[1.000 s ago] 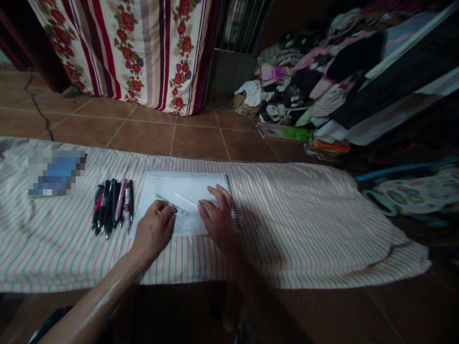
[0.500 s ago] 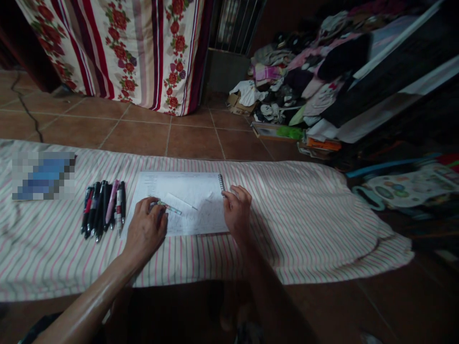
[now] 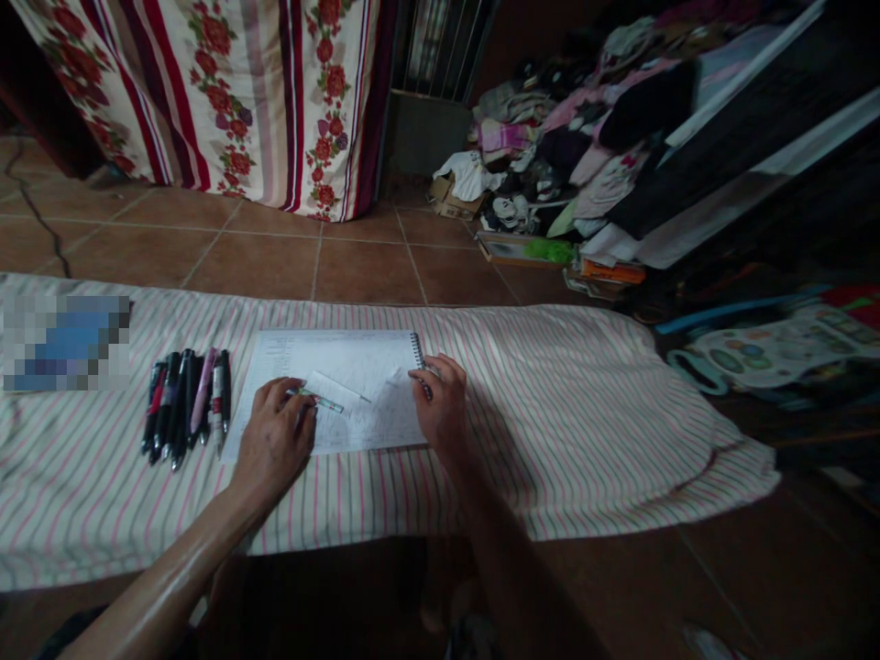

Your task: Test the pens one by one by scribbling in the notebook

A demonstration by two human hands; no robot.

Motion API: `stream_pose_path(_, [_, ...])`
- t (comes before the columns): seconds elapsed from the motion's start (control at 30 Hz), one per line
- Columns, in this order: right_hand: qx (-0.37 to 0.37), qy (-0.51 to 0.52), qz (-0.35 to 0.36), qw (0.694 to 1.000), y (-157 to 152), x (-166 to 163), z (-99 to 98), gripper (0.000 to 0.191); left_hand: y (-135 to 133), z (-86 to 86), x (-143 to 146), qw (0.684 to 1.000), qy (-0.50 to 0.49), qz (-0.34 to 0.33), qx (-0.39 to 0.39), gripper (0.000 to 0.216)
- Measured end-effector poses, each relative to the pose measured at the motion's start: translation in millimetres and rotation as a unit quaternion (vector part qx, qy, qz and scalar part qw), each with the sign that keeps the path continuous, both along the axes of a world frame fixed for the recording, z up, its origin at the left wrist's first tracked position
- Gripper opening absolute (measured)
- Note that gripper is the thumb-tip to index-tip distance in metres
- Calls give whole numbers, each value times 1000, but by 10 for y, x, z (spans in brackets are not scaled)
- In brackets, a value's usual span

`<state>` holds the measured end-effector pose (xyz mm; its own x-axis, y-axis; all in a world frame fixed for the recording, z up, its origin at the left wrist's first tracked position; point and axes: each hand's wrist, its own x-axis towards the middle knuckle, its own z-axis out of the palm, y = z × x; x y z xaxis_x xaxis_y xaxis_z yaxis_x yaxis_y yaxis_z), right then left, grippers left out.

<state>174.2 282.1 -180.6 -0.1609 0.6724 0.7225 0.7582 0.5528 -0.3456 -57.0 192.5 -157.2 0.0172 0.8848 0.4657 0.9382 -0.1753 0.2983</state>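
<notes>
A spiral notebook (image 3: 371, 431) with handwriting on its page lies on the striped cloth. My left hand (image 3: 276, 423) rests on the notebook's left part, its fingers closed around one end of a patterned pen barrel (image 3: 326, 403). Just beyond the barrel lies a slim, pale pen refill (image 3: 340, 386), slanting across the page. A small whitish piece (image 3: 394, 374), too small to name, is near the right side. At the spiral edge, my right hand (image 3: 444, 399) has its fingers bent and apart, holding nothing that shows. Several pens (image 3: 182, 403) lie side by side left of the notebook.
A blurred-out blue rectangular item (image 3: 75, 344) lies at the cloth's far left. The striped cloth (image 3: 584, 412) extends to the right. Beyond are a tiled floor (image 3: 268, 252), a floral curtain (image 3: 261, 110) and a heap of clothes (image 3: 556, 137).
The whole view has shifted, so the notebook, pens and hands appear slightly farther left. My right hand's fingers are a little more bent over the spiral edge. My left hand keeps the pen barrel.
</notes>
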Motion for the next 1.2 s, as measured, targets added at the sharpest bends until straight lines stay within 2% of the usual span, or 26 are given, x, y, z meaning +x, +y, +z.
stream_pose_path(0.27, [-7, 31, 20, 999, 28, -91, 25, 11, -3, 14, 9, 1000, -18, -11, 6, 19])
stream_pose_path(0.63, [-110, 52, 24, 992, -106, -223, 202, 18, -5, 48, -58, 998, -49, -13, 24, 17])
stream_pose_path(0.77, [-125, 64, 8, 990, -102, -200, 234, 17, -12, 81, -83, 998, -48, -14, 33, 17])
stream_pose_path(0.87, [-120, 53, -18, 991, -77, -173, 221, 15, -19, 86, -110, 999, -39, -15, 35, 19])
stream_pose_path(1.03, [-89, 31, -14, 995, -32, -145, 138, 16, -45, 75, -138, 998, -38, -19, 37, 17])
stream_pose_path(1.2, [-95, 11, -26, 995, -8, -118, 89, 14, -73, 70, -143, 999, -32, -24, 28, 15])
